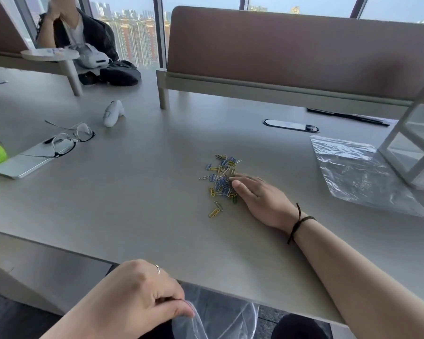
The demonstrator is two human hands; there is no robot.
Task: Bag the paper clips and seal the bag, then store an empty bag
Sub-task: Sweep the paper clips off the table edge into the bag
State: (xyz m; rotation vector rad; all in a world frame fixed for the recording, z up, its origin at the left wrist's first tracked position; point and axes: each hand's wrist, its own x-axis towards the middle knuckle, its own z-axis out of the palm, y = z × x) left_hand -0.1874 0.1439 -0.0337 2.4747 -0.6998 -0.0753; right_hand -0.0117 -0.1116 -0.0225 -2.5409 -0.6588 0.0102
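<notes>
A person seated at a grey tabletop (132,204) prepares to bag a scatter of paper clips (222,178), a job that by the look of things has barely begun. The clips, blue, yellow and a few silver or green, lie loose in one heap near the middle of the surface, too many and too tangled to count exactly, several dozen at a guess. None can be seen inside a bag.

The right hand (260,194) lies flat on the surface at the heap's right edge, fingers (240,185) stretched out and slightly apart, their tips touching the nearest clips, closed on nothing; it seems placed to rake or gather them. The left hand (137,297) hangs below the near edge of the surface, its fingers pinched together on the rim of a clear plastic bag (218,314), which droops open beneath the edge, apparently held ready as a catch for clips swept off.

Two bags are in view: the one in the left hand and a second clear bag (353,172), flat and apparently empty, lying at the far right just beside a white compartment organiser (411,148). Judging from this, everything remains: filling the held bag, sealing it, and storing the spare, presumably in that organiser.

Elsewhere on the surface lie one pair of glasses (71,140), one silver tablet (27,162) beneath them and one white controller (113,113), all well apart from the clips
</notes>
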